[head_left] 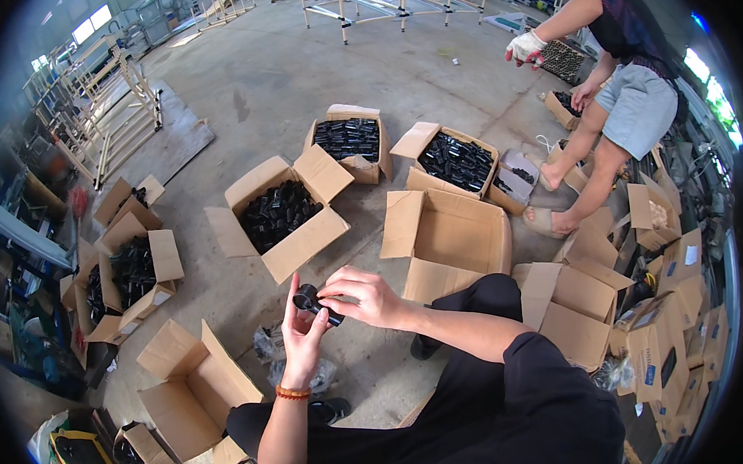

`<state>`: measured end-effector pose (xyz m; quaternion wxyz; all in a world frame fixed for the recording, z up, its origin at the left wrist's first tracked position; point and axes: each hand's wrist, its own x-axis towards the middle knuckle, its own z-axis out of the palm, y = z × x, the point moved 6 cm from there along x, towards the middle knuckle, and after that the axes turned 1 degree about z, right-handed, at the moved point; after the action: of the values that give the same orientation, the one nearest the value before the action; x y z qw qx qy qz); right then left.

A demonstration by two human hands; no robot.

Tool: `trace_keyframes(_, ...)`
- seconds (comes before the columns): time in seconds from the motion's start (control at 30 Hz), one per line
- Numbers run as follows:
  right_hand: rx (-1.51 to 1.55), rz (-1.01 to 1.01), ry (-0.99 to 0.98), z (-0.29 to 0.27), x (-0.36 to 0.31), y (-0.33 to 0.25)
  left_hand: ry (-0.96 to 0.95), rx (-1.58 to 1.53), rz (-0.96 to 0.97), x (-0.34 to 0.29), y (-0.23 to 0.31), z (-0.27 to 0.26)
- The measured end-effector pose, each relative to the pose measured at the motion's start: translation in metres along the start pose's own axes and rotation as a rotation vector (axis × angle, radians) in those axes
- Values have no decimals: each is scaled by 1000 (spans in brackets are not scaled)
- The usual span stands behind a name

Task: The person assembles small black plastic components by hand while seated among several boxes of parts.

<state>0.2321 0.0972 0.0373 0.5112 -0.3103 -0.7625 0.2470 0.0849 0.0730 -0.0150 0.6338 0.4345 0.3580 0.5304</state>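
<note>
Left hand [303,335], red beaded bracelet [293,393] on wrist, grips a black tubular pipe-joint fitting [308,300] between thumb and fingers; right hand [362,298] has thumb and fingertips bunched against the same fitting, pinching from the other side, exact contact too small to tell. Fitting is held up between both hands, in front of the body, with an open cardboard box [307,244] of black parts [276,213] beyond it and a large open carton [464,231] to the right. Upper right: co-worker [633,92] standing, white glove [526,48] on one hand.
</note>
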Motion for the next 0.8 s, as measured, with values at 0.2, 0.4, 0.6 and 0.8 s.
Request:
trace_keyframes(0.2, -4, -3, 30, -1, -1, 1, 10, 177, 74, 3, 4, 0)
trace_keyframes(0.4, 111, 226, 99, 8, -9, 4, 90, 58, 16, 2, 3, 4)
trace_keyframes(0.6, -21, -108, -87, 1, 5, -1, -2, 239, 138, 2, 11, -3)
trace_keyframes(0.8, -327, -328, -69, 1, 3, -24, -31, 140, 119, 0, 4, -4)
